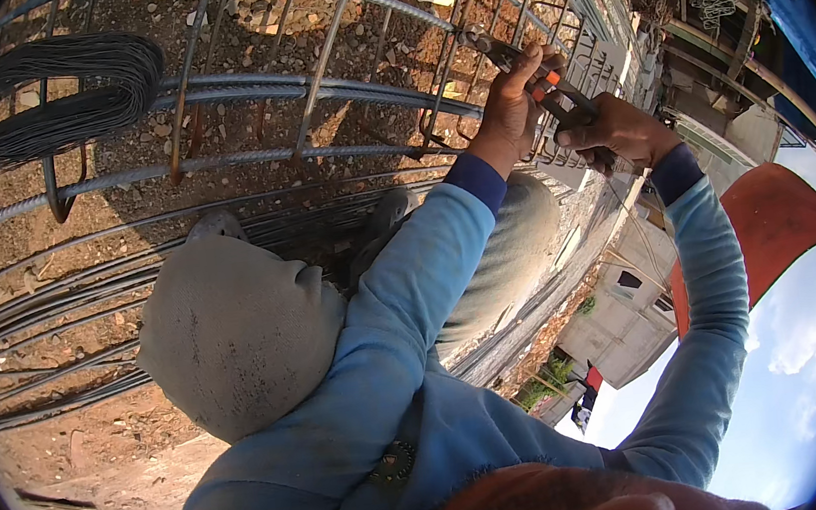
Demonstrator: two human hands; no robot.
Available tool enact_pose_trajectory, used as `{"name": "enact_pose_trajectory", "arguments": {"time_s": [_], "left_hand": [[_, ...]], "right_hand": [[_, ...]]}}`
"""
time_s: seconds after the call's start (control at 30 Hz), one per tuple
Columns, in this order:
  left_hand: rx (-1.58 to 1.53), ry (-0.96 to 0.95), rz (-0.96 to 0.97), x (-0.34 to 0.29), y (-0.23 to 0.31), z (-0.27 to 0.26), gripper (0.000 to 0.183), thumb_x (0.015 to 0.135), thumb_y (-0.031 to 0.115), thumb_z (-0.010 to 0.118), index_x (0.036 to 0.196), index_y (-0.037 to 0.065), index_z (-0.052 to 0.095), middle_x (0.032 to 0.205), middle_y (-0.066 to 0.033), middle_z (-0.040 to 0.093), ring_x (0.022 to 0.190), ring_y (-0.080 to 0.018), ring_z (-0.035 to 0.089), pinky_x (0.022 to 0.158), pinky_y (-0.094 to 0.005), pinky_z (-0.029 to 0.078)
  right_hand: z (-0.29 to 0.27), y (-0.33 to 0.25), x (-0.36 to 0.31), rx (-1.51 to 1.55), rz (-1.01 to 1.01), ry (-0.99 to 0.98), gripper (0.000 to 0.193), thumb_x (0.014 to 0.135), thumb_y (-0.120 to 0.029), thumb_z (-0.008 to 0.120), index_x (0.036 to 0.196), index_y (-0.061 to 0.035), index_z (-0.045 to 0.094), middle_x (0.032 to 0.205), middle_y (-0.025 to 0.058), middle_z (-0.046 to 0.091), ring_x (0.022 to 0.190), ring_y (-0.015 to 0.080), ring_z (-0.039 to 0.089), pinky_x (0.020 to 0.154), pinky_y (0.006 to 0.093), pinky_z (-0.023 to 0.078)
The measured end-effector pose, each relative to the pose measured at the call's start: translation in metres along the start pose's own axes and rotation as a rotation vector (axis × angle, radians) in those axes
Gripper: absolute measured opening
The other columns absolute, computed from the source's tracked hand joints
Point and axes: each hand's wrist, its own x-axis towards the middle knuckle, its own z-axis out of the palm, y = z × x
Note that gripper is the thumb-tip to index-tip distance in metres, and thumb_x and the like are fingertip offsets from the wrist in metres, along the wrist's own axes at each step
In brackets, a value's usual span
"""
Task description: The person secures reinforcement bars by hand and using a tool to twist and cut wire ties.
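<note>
Far left, near 10 o'clock: a bent coil of dark wire point(130, 70) lying across the steel frame, one end running toward the dark rim of the view. Along the left, about 9 o'clock, thin rods point(59, 285) on reddish ground, passing behind the grey trouser knee point(236, 335). Ribbed bars point(238, 86) run from about 9 toward 2 o'clock, with thinner cross bars point(332, 52) slanting over them. Next, the left hand point(510, 107), at the end of a blue sleeve point(419, 264), its fingers curled round the hand tool point(553, 93), thumb toward the head end. Tool is dark with orange-red patches, long axis roughly 10 to 4 o'clock, slung between both hands. Key relation, as judged: the tool's head lies at about 11 o'clock from the left fingers, 10 o'clock from the right, at or very near a crossing of bars; the left hand is clearly nearer that crossing. Right hand point(625, 129) is at the tool's 4 o'clock end, fingers wrapped round it, wrist bent in from below. Far right, around 4 o'clock, an orange-red sheet point(767, 229) against sky. Hard to make out: the head is small and dark against the bars, so cannot tell whether it bites on anything, nor whether it touches steel or sits just above. Both palms hidden; left fingertips partly behind the tool; handle ends covered by the right hand.
</note>
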Motion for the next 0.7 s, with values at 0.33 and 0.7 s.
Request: {"name": "enact_pose_trajectory", "arguments": {"time_s": [0.33, 0.7], "left_hand": [[-0.369, 0.454, 0.083, 0.030, -0.001, 0.059, 0.033, 0.096, 0.037, 0.052, 0.076, 0.012, 0.045, 0.062, -0.0002, 0.043, 0.063, -0.0169, 0.050, 0.062, -0.0346, 0.047], [-0.158, 0.480, 0.061, 0.029, -0.005, 0.046, 0.027, 0.090, 0.031, 0.059, 0.075, 0.013, 0.044, 0.064, 0.0016, 0.035, 0.055, -0.0135, 0.039, 0.053, -0.0311, 0.039]], "right_hand": [[0.037, -0.002, 0.001, -0.944, -0.391, 1.129, 0.041, 0.077, -0.016, 0.060, 0.116, -0.0074, 0.050, 0.080, 0.0126, 0.059, 0.072, 0.0328, 0.062, 0.067, 0.0455, 0.049], [0.054, 0.022, 0.024, -0.557, -0.040, 0.813, 0.025, 0.081, -0.027, 0.062, 0.096, -0.0073, 0.057, 0.082, 0.0182, 0.066, 0.076, 0.0377, 0.065, 0.066, 0.0468, 0.052]]}}
